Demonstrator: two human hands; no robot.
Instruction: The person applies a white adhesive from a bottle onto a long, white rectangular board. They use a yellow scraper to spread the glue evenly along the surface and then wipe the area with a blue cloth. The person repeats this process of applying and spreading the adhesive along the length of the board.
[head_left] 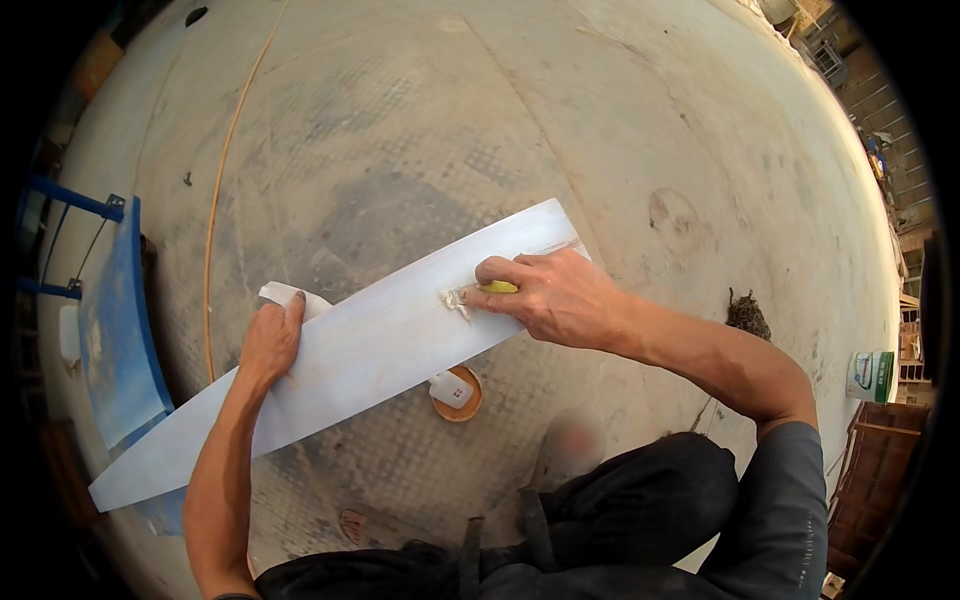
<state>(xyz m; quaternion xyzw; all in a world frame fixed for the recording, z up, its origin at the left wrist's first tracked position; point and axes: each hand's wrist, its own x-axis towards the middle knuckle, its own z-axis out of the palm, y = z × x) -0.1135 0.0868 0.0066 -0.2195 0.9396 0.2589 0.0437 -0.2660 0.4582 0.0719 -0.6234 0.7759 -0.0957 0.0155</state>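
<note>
A long white board [365, 350], tapering to a point at its lower left, slants across the view in front of me. My right hand [560, 295] is closed round a small scraper with a yellow-green part [499, 287] between the fingers. Its tip, at a smear of whitish paste [458, 302], touches the board's face near the wide end. At the board's far edge, my left hand [270, 340] is closed on a curved white piece [310, 300], thumb over it; its other fingers are hidden. I cannot tell whether this piece is stiff or soft.
Below the board, a white container [450, 390] lies on a round orange-brown lid [464, 405]. A blue panel [120, 320] on a blue frame stands at the left. A cable [222, 170] crosses the concrete floor. To the right are a dark clump [747, 315] and a white-green bucket [868, 376].
</note>
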